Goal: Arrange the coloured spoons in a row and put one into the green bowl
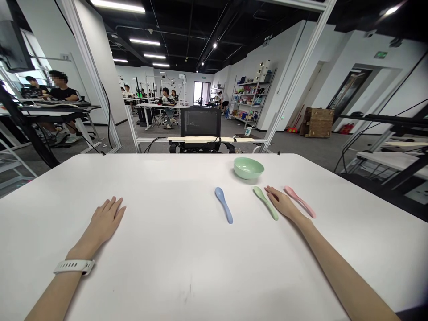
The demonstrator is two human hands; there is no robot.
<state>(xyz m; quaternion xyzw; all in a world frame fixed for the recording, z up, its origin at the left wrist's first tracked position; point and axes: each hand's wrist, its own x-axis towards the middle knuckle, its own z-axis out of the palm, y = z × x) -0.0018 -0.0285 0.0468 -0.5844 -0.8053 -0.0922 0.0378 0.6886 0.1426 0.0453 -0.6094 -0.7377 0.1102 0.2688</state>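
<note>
Left hand and right hand lie open and flat on a white table, grasping nothing

The right hand rests between a green spoon and a pink spoon, just beside both; a blue spoon lies further left, with a green bowl beyond them on the far side (a white watch circles the left wrist)

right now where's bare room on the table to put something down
The widest bare patch of the white table lies between the left hand and the blue spoon. There is more to the right of the pink spoon. It's crowded around the right hand, between the green spoon and pink spoon, just below the green bowl.
</note>
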